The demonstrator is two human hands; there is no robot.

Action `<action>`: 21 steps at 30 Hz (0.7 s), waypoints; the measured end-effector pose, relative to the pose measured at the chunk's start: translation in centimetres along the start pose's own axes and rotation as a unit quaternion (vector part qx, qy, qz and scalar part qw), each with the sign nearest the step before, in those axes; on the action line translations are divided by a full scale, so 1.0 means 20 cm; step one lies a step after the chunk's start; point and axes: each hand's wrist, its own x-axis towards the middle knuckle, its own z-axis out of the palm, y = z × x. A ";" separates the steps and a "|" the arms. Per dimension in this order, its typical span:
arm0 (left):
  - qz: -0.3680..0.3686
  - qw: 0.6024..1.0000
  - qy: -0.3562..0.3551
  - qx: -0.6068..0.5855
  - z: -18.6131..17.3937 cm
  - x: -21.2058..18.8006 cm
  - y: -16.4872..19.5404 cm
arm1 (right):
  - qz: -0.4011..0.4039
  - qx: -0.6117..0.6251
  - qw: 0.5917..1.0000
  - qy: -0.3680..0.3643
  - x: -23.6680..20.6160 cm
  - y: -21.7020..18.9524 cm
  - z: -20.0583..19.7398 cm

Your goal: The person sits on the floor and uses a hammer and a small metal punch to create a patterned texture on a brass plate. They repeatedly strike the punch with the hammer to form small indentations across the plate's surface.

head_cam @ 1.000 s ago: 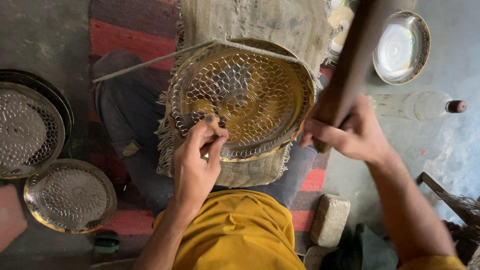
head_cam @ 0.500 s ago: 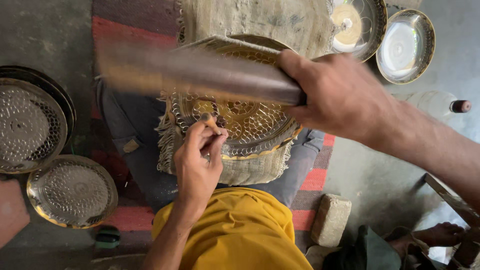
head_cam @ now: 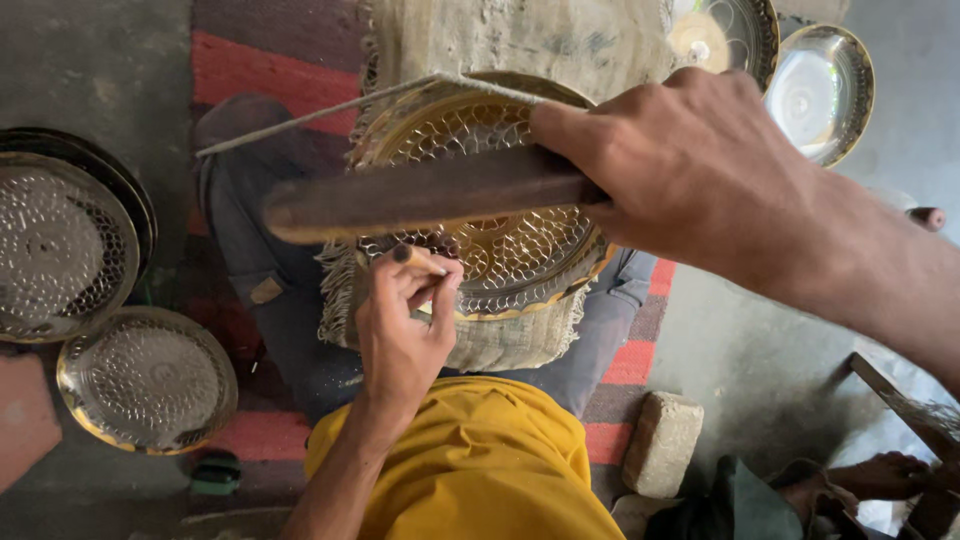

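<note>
Head view: the right hand (head_cam: pixel 690 170) is closed fully around the end of a wooden stick (head_cam: pixel 420 195), which lies nearly level, blurred, across the middle of the scene, its free end pointing left. Below it, the left hand (head_cam: pixel 405 320) pinches a small punch (head_cam: pixel 412 258) between thumb and fingers, its dark tip upward, its lower end hidden by the fingers, at the near left edge of a brass plate (head_cam: pixel 510 255). The plate is round, gold-coloured, covered in a dense scale-like pattern, and rests on a frayed sackcloth pad (head_cam: pixel 500 345) over the person's lap. A thin rod (head_cam: pixel 310 115) runs slantwise from the plate's far rim out to the left.

On the floor at far left sits a stack of patterned plates (head_cam: pixel 60 245), and just nearer, a single similar plate (head_cam: pixel 148 380) with a gold rim. At far right two smooth shiny dishes (head_cam: pixel 815 85) lie side by side, one partly hidden behind the right hand. A pale stone block (head_cam: pixel 662 445) lies near right, beside a red and grey striped mat (head_cam: pixel 250 60). A small green object (head_cam: pixel 215 475) sits near left. No package, label or sign shows anywhere.
</note>
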 end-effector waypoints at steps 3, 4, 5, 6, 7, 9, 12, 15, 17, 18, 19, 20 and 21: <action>0.007 1.000 -0.001 0.005 0.00 0.01 0.00 | -0.038 0.039 0.996 0.072 0.01 0.00 -0.06; 0.007 1.000 0.000 -0.001 0.00 0.01 0.00 | -0.050 0.074 0.991 0.095 0.02 -0.01 -0.06; 0.007 1.000 0.001 -0.007 0.00 0.01 0.00 | -0.061 0.109 0.985 0.118 0.03 -0.01 -0.06; 0.007 1.000 0.000 -0.007 0.00 0.02 0.00 | -0.073 0.144 0.977 0.141 0.04 -0.02 -0.06; 0.007 1.000 0.000 -0.007 -0.01 0.02 0.00 | -0.054 0.143 0.985 0.083 0.05 -0.02 -0.05; 0.014 1.000 -0.007 0.012 -0.01 0.03 0.01 | -0.013 0.138 0.990 -0.033 0.05 -0.03 -0.02; 0.017 0.998 -0.032 0.047 -0.02 0.06 0.02 | -0.019 0.093 0.994 0.051 0.01 0.00 0.05; 0.005 0.994 -0.091 0.055 -0.06 0.12 0.02 | 0.079 0.108 0.990 -0.050 -0.05 0.02 0.15; 0.017 0.985 -0.153 0.081 -0.09 0.18 0.03 | 0.095 0.146 0.984 0.039 -0.10 0.04 0.23; 0.018 0.979 -0.188 0.078 -0.09 0.20 0.03 | 0.109 0.164 0.977 0.078 -0.14 0.04 0.27; 0.021 0.973 -0.217 0.078 -0.10 0.23 0.03 | 0.120 0.156 0.978 0.075 -0.18 0.05 0.32; 0.023 0.966 -0.244 0.082 -0.12 0.26 0.04 | 0.127 0.150 0.978 0.074 -0.22 0.04 0.37; 0.048 0.958 -0.267 0.096 -0.14 0.29 0.04 | 0.135 0.146 0.978 0.070 -0.26 0.03 0.44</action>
